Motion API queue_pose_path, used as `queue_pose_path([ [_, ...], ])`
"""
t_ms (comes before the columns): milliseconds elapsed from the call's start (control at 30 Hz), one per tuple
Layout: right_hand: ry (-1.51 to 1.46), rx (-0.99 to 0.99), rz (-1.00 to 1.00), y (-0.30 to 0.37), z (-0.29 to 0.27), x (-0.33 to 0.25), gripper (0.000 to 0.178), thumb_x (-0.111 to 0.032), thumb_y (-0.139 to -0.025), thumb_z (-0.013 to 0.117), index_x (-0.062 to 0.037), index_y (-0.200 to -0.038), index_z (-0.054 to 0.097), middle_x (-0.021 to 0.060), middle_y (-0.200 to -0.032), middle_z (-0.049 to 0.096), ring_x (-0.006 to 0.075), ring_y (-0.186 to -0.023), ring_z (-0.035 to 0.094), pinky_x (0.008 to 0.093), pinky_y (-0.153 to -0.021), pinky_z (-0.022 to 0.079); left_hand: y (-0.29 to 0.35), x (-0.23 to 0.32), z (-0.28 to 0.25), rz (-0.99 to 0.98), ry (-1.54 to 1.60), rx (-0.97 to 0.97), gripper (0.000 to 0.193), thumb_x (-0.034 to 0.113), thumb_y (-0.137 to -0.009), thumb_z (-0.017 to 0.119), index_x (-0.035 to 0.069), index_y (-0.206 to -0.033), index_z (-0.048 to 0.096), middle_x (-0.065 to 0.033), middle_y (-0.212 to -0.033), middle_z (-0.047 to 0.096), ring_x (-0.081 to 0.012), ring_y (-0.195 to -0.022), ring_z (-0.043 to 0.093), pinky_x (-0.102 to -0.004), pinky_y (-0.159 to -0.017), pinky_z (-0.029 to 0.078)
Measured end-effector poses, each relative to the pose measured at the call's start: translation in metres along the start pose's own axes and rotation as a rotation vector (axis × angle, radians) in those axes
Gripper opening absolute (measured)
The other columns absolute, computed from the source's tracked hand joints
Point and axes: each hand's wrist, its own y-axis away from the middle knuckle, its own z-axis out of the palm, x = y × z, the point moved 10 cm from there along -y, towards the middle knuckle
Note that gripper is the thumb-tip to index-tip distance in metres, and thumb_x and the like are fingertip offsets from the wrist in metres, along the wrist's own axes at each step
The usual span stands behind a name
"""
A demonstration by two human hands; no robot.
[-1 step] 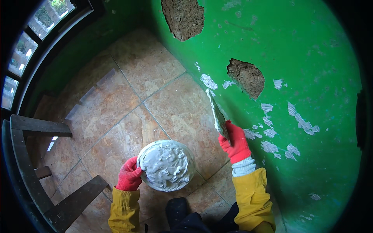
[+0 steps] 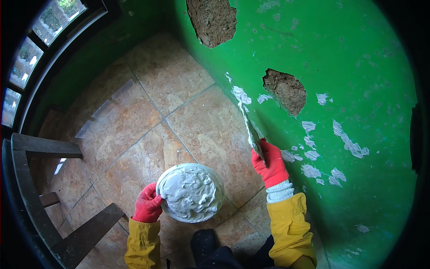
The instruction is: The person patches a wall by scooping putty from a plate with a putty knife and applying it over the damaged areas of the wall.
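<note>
My left hand (image 2: 148, 203), in a red glove, grips the left rim of a round tub (image 2: 191, 193) heaped with white filler paste. The tub hangs above the tiled floor. In a matching glove, my right hand (image 2: 270, 164) is closed around a putty knife (image 2: 252, 132), its blade pointing up and away with white paste along the edge. The blade's tip is at the wall, close to a white smear (image 2: 241, 95). The knife's handle is mostly hidden in the glove. Several rough white patches (image 2: 347, 140) of filler mark the green wall (image 2: 371, 80).
Two broken holes show bare brown material: one higher up (image 2: 212, 22) and one nearer (image 2: 286, 91). A dark wooden chair or stool frame (image 2: 36, 193) stands at the left, below a barred window (image 2: 29, 58). My dark shoe (image 2: 204, 242) rests on the brown tiles (image 2: 148, 148).
The putty knife has shifted slightly, its blade seen more edge-on near the wall smear. The tub has barely moved.
</note>
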Motion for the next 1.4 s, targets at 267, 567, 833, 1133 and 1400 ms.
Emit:
queue_pose_path([
  [267,-0.339,-0.121,0.281,-0.04,0.004,0.022,0.033,-0.019,-0.089,0.046,0.0055,-0.11,0.048,0.0174,-0.092,0.061,0.0248,-0.074,0.061,0.0353,-0.068,0.051,0.007,0.013,-0.001,-0.014,0.093,0.057,0.045,0.011,-0.074,0.07,-0.001,-0.112,0.05,-0.0088,-0.104,0.06,-0.0178,-0.096,0.057,-0.0321,-0.086,0.044],
  [567,-0.546,-0.064,0.32,-0.031,0.027,0.013,0.03,-0.016,-0.088,0.046,0.0057,-0.108,0.05,0.0202,-0.09,0.06,0.0276,-0.077,0.062,0.036,-0.067,0.053,-0.001,0.001,-0.014,-0.03,0.038,0.078,0.047,0.013,-0.074,0.071,-0.002,-0.113,0.049,-0.0087,-0.103,0.06,-0.0173,-0.095,0.057,-0.0308,-0.085,0.044],
  [833,-0.699,-0.033,0.37,-0.006,0.039,0.005,0.046,-0.017,-0.083,0.052,0.0092,-0.118,0.038,0.0178,-0.096,0.061,0.0259,-0.081,0.063,0.034,-0.07,0.053,-0.002,-0.004,-0.014,-0.057,0.062,0.064,0.051,0.015,-0.072,0.073,-0.002,-0.113,0.048,-0.0095,-0.104,0.06,-0.0179,-0.095,0.057,-0.0315,-0.086,0.043],
  [1133,-0.688,-0.047,0.397,0.009,0.041,0.016,0.044,-0.021,-0.085,0.051,0.005,-0.119,0.041,0.0172,-0.097,0.061,0.0258,-0.079,0.063,0.0345,-0.069,0.052,-0.003,-0.006,-0.013,-0.051,0.095,0.053,0.05,0.015,-0.072,0.072,-0.002,-0.113,0.049,-0.0098,-0.104,0.06,-0.0187,-0.096,0.057,-0.0317,-0.086,0.043],
  [1400,0.755,0.316,-0.495,0.059,0.054,-0.059,0.025,-0.017,-0.086,0.051,-0.0018,-0.105,0.054,0.0118,-0.092,0.059,0.0151,-0.074,0.057,0.0293,-0.066,0.048,0.007,-0.005,-0.02,-0.05,0.1,0.057,0.049,0.015,-0.073,0.072,-0.001,-0.114,0.048,-0.0087,-0.103,0.06,-0.0179,-0.095,0.056,-0.0313,-0.086,0.043],
])
